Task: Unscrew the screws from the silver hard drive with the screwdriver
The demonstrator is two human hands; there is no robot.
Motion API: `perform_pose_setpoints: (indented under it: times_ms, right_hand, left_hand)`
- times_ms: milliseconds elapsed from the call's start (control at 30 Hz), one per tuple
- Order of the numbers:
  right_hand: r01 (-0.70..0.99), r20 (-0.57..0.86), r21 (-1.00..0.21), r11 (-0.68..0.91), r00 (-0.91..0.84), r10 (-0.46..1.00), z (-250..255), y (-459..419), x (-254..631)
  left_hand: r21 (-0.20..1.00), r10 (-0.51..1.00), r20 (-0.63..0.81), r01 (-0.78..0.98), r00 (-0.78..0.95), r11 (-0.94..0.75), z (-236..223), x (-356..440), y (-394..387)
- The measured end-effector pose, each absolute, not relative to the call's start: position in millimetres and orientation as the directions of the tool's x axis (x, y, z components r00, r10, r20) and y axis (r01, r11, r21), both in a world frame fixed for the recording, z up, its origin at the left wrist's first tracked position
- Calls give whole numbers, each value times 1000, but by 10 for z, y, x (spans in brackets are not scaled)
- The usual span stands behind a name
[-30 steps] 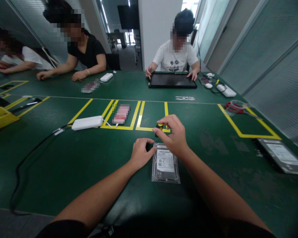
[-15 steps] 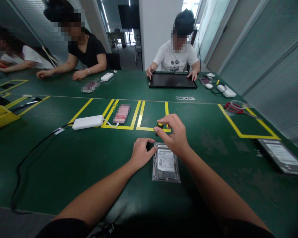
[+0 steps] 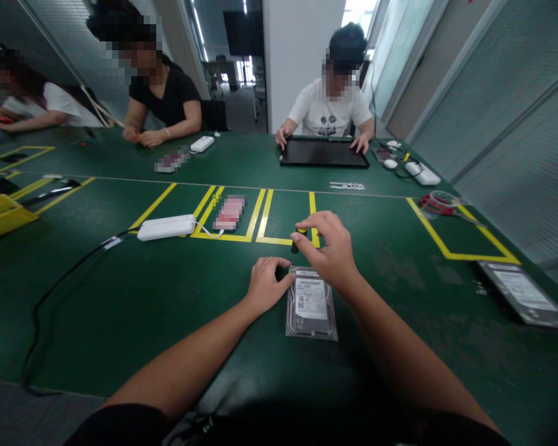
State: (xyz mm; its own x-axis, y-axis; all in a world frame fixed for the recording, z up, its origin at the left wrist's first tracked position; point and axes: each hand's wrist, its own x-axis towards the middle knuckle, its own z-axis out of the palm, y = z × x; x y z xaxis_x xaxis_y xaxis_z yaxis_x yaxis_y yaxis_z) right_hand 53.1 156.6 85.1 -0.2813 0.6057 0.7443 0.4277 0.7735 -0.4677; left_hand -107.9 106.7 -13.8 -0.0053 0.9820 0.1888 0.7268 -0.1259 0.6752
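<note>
A hard drive (image 3: 311, 305) with a white label lies flat on the green table in front of me. My left hand (image 3: 270, 284) is at its far left corner, fingers curled and thumb on the drive's edge, gripping that corner. Between the fingertips of my right hand (image 3: 328, 243) is a small screwdriver (image 3: 296, 245) with a black and yellow handle. It stands nearly upright, its thin shaft pointing down at the corner beside my left thumb. Whether the tip sits in a screw is too small to tell.
A second hard drive (image 3: 523, 294) lies at the right. Yellow tape (image 3: 286, 240) marks areas ahead, near a white power bank (image 3: 166, 228) with cables and a blurred phone (image 3: 230, 212). Across the table a person handles a black flat panel (image 3: 324, 152); other people sit at the left.
The screwdriver is more upright, with its shaft now showing above the corner. My left hand stays on the drive. Across the table, a person in black has drawn their hands together.
</note>
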Motion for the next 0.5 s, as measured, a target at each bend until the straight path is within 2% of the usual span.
perform_pose_setpoints:
  times_ms: [167, 500]
  right_hand:
    - [439, 755, -419, 795, -317, 573, 886, 1589, 506]
    - [455, 729, -408, 792, -360, 582, 960, 1605, 505]
  left_hand:
    - [680, 980, 200, 721, -7, -134, -131, -1076, 1064]
    - [673, 979, 206, 727, -4, -138, -133, -1080, 1068]
